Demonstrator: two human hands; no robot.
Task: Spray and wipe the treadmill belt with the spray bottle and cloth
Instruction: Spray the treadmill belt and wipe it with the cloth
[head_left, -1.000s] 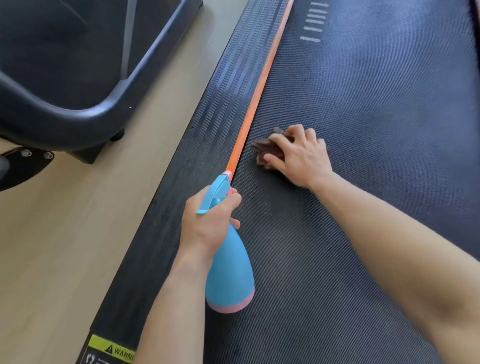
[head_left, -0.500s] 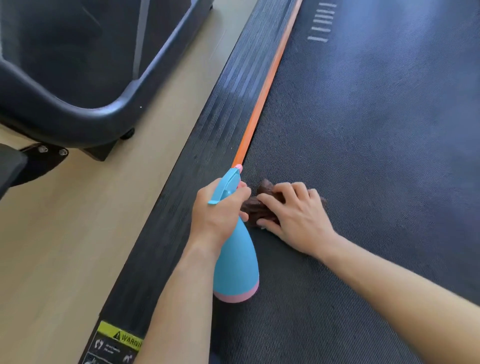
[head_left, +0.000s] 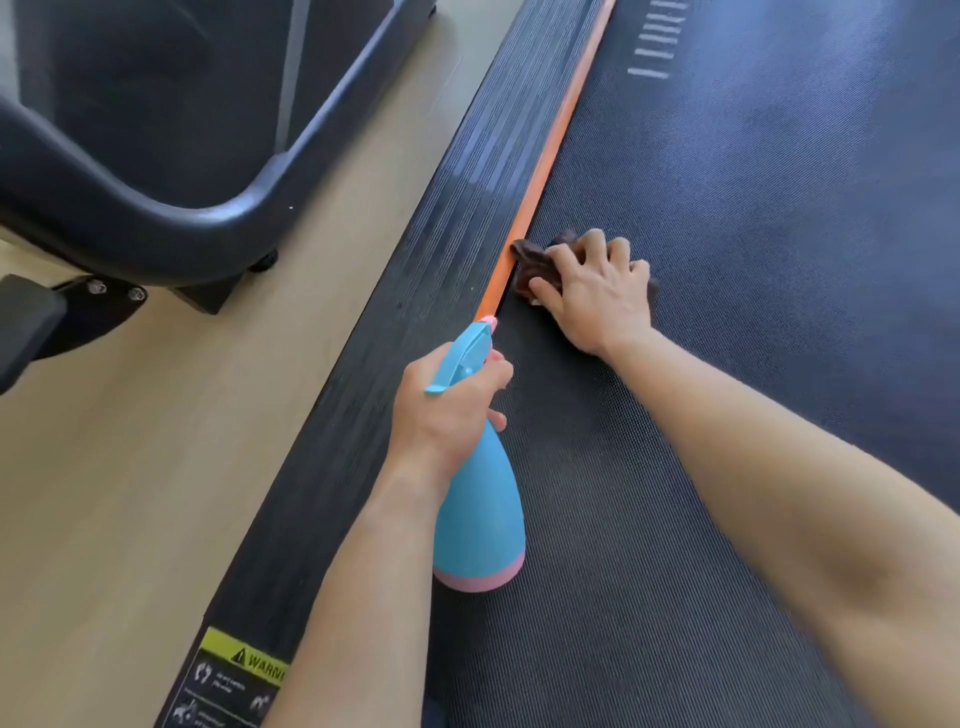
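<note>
L hand (head_left: 447, 410) wrapped round neck of blue bottle (head_left: 480, 525), fingers curled at trigger, nozzle pointing up along the orange strip (head_left: 550, 156); bottle's pink base is low, over belt (head_left: 753, 260) edge. R hand (head_left: 597, 283) on belt, fingers bent, pressing brown cloth (head_left: 530, 260) down; cloth bunched under fingers, touching the strip at belt's L edge. Side rail (head_left: 415, 291) w/ yellow warning label (head_left: 244, 662) near bottom. Other machine's base (head_left: 156, 223) on wood floor (head_left: 130, 493) to L.

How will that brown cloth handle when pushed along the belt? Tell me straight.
Probably floppy: the cloth lies bunched in folds under the right hand. Likely light, since it crumples so small. It may drag rather than glide on the textured belt.
</note>
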